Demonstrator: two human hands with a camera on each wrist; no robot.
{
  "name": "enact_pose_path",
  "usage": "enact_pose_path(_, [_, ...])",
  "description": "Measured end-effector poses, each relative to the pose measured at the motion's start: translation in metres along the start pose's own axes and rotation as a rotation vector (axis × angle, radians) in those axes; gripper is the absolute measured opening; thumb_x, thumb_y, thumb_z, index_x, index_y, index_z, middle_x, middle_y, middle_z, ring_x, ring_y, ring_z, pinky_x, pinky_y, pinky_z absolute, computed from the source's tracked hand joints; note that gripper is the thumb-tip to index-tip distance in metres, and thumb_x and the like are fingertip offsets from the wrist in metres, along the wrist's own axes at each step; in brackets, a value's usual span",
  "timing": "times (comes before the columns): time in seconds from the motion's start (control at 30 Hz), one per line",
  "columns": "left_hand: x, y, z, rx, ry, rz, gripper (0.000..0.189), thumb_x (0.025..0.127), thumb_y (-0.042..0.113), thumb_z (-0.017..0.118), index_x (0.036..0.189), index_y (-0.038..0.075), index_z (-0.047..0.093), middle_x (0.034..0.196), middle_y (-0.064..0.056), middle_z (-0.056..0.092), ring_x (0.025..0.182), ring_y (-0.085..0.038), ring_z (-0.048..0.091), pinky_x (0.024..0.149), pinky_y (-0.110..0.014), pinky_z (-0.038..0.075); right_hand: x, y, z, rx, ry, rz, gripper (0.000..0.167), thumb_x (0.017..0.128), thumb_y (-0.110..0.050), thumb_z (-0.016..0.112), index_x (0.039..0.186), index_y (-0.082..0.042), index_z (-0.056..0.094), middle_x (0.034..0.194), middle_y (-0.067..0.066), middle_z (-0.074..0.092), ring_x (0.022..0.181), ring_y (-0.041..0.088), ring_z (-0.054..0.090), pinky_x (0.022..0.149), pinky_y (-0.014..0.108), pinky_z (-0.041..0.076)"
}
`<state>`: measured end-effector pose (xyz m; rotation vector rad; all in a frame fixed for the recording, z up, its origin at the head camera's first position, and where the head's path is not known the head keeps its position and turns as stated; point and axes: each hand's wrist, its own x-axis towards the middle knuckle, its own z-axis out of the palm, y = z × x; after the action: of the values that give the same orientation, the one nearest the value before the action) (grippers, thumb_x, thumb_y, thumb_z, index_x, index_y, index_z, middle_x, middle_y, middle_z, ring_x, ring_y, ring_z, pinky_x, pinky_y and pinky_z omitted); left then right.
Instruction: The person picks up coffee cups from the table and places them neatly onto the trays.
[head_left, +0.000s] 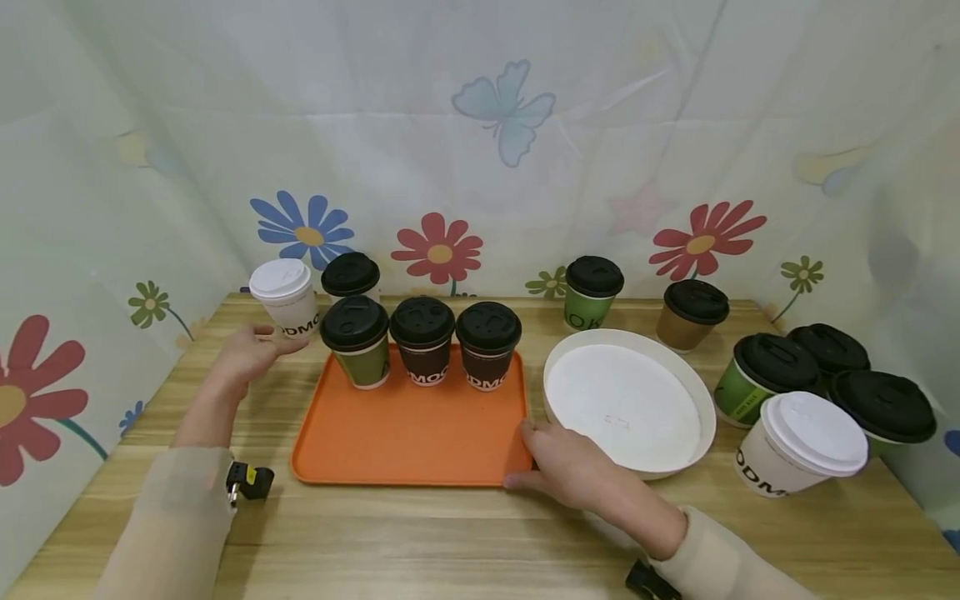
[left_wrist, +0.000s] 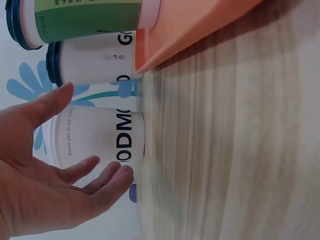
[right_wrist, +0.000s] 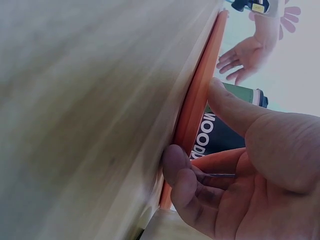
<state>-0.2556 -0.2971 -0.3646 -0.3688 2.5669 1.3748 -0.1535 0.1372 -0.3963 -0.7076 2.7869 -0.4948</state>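
My left hand (head_left: 251,354) reaches beside a white paper cup (head_left: 288,302) with a white lid, left of the tray. In the left wrist view its thumb and fingers are spread apart in front of that cup (left_wrist: 95,132), holding nothing. My right hand (head_left: 573,467) grips the orange tray (head_left: 405,442) at its front right edge; the right wrist view shows the thumb on the rim (right_wrist: 200,100) and fingers curled at the side. Along the tray's back stand a green cup (head_left: 363,365) and two dark brown cups (head_left: 425,360), all black-lidded.
A white cup with a black lid (head_left: 352,279) stands behind the tray. Right of the tray lies a round white dish (head_left: 622,400). Beyond it are a green cup (head_left: 588,304) and a brown cup (head_left: 686,325). Several more lidded cups cluster at right, including a white one (head_left: 787,450).
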Motion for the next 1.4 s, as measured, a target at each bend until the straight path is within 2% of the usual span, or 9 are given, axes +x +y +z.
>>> enact_pose_path(0.2, [0.009, 0.004, -0.001, -0.057, 0.039, 0.002, 0.109, 0.098, 0.045, 0.066, 0.157, -0.011, -0.006, 0.162, -0.038, 0.002, 0.147, -0.054, 0.016, 0.115, -0.065, 0.023, 0.000, 0.001, 0.000, -0.010, 0.001, -0.001, 0.054, 0.088, -0.041, 0.082, 0.114, 0.001, 0.061, 0.080, -0.001, 0.050, 0.071, 0.017, 0.050, 0.063, 0.038, 0.046])
enact_pose_path(0.33, [0.016, 0.005, -0.001, -0.127, 0.072, 0.040, 0.111, 0.099, 0.040, 0.066, 0.156, -0.008, -0.015, 0.162, -0.038, -0.002, 0.149, -0.052, 0.011, 0.118, -0.063, 0.018, 0.000, 0.001, 0.000, -0.019, -0.003, -0.006, 0.053, 0.088, -0.041, 0.082, 0.114, 0.001, 0.061, 0.080, -0.001, 0.050, 0.071, 0.016, 0.050, 0.063, 0.038, 0.046])
enact_pose_path(0.43, [0.022, 0.008, 0.002, -0.192, 0.117, 0.096, 0.110, 0.097, 0.032, 0.069, 0.156, -0.006, -0.016, 0.162, -0.036, -0.001, 0.150, -0.049, 0.010, 0.119, -0.060, 0.017, 0.000, 0.000, -0.001, -0.023, -0.007, -0.005, 0.053, 0.088, -0.041, 0.082, 0.114, 0.001, 0.061, 0.079, -0.001, 0.050, 0.070, 0.016, 0.050, 0.062, 0.037, 0.046])
enact_pose_path(0.6, [0.030, 0.015, 0.007, -0.256, 0.184, 0.176, 0.106, 0.095, 0.022, 0.071, 0.157, -0.005, -0.010, 0.161, -0.031, 0.007, 0.147, -0.045, 0.018, 0.120, -0.054, 0.021, 0.001, 0.000, -0.001, -0.025, -0.015, -0.010, 0.052, 0.089, -0.041, 0.081, 0.113, 0.001, 0.061, 0.078, 0.000, 0.049, 0.069, 0.016, 0.050, 0.061, 0.037, 0.045])
enact_pose_path(0.73, [0.034, 0.019, 0.009, -0.248, 0.225, 0.193, 0.100, 0.095, 0.020, 0.072, 0.157, -0.003, -0.002, 0.159, -0.029, 0.016, 0.143, -0.043, 0.027, 0.119, -0.053, 0.026, 0.001, -0.001, -0.001, -0.021, -0.016, -0.013, 0.051, 0.089, -0.041, 0.081, 0.111, 0.001, 0.061, 0.077, 0.000, 0.049, 0.068, 0.016, 0.050, 0.061, 0.037, 0.045])
enact_pose_path(0.93, [0.041, 0.020, 0.009, -0.258, 0.276, 0.217, 0.088, 0.093, 0.015, 0.075, 0.158, -0.005, 0.018, 0.155, -0.026, 0.033, 0.138, -0.038, 0.038, 0.115, -0.049, 0.033, 0.001, -0.001, 0.000, -0.007, -0.023, -0.007, 0.048, 0.089, -0.041, 0.082, 0.107, -0.001, 0.061, 0.077, 0.000, 0.050, 0.068, 0.017, 0.050, 0.060, 0.037, 0.045])
enact_pose_path(1.17, [0.048, 0.019, 0.004, -0.218, 0.244, 0.153, 0.095, 0.096, 0.029, 0.072, 0.159, -0.005, 0.010, 0.160, -0.027, 0.024, 0.139, -0.040, 0.034, 0.114, -0.053, 0.034, 0.001, -0.001, -0.001, 0.002, -0.027, -0.008, 0.047, 0.088, -0.040, 0.082, 0.106, -0.002, 0.061, 0.077, 0.000, 0.050, 0.068, 0.017, 0.050, 0.060, 0.037, 0.044])
enact_pose_path(1.3, [0.051, 0.019, 0.004, -0.221, 0.242, 0.170, 0.087, 0.097, 0.027, 0.070, 0.159, -0.004, 0.018, 0.158, -0.026, 0.031, 0.138, -0.039, 0.038, 0.111, -0.051, 0.037, 0.001, -0.001, -0.002, 0.005, -0.025, -0.013, 0.045, 0.089, -0.039, 0.082, 0.104, -0.003, 0.061, 0.077, 0.000, 0.050, 0.068, 0.017, 0.050, 0.060, 0.036, 0.044])
enact_pose_path(1.4, [0.052, 0.019, 0.004, -0.221, 0.238, 0.175, 0.085, 0.098, 0.027, 0.069, 0.159, -0.004, 0.018, 0.158, -0.025, 0.031, 0.139, -0.038, 0.037, 0.113, -0.050, 0.036, 0.001, 0.000, -0.002, 0.012, -0.029, -0.011, 0.045, 0.089, -0.039, 0.082, 0.105, -0.002, 0.061, 0.077, 0.000, 0.050, 0.068, 0.017, 0.050, 0.060, 0.036, 0.044])
